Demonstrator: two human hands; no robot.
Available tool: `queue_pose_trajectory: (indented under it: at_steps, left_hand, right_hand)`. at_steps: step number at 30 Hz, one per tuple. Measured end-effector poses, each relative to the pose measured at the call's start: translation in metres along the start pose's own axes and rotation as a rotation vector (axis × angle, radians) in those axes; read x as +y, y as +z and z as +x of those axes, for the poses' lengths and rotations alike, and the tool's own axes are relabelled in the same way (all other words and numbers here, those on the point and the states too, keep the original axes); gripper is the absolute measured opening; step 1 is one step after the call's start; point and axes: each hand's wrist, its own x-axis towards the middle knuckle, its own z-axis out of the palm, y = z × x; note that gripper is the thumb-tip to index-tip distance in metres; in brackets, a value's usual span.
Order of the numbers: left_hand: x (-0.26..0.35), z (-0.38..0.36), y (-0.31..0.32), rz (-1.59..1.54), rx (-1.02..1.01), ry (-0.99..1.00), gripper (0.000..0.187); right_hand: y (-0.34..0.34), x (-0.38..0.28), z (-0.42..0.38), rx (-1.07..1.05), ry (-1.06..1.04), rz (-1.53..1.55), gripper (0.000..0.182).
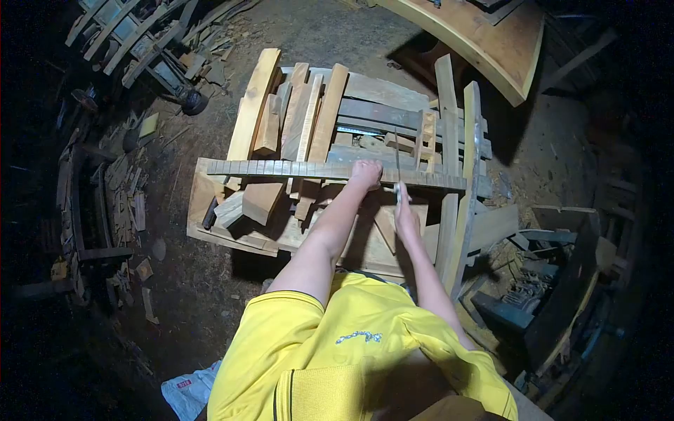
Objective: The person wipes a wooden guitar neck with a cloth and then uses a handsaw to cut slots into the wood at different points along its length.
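Observation:
A long wooden strip (281,169) lies crosswise over the bench, with evenly spaced cut lines along its length. My left hand (366,173) is closed over this strip near its middle and presses on it. Just to the right, my right hand (406,221) is wrapped round the handle of a handsaw. The thin blade of the handsaw (397,151) points away from me, seen nearly edge-on, and crosses the strip close to my left hand. Whether its teeth are in the wood cannot be made out.
Several loose boards (327,112) lie on the slatted bench (382,91), with wooden blocks (263,202) at its left. A long board (466,189) runs along the right side. A large curved wooden piece (484,49) stands at far right, scrap wood (126,189) at left.

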Motion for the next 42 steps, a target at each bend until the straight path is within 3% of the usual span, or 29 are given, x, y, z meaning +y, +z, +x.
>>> queue_pose_trajectory:
  at_steps: [4,14,24,36,42]
  left_hand:
    - [-0.003,0.003,0.003,-0.035,-0.01,0.017,0.038]
    - [-0.004,0.006,0.005,-0.048,-0.051,0.027,0.038]
    - [0.0,-0.001,-0.008,-0.058,-0.082,0.006,0.036]
    - [-0.004,0.004,0.003,-0.074,-0.07,0.025,0.039]
    - [-0.003,0.003,0.003,-0.045,-0.035,0.033,0.038]
  right_hand:
    - [-0.005,-0.008,0.026,0.034,-0.034,0.006,0.058]
    - [-0.003,0.021,-0.086,-0.135,0.096,-0.021,0.058]
    - [0.001,-0.003,0.031,0.065,-0.077,0.015,0.057]
    - [-0.006,0.022,-0.087,-0.143,0.056,-0.026,0.056]
    - [-0.001,0.0,0.005,-0.011,-0.031,0.004,0.058]
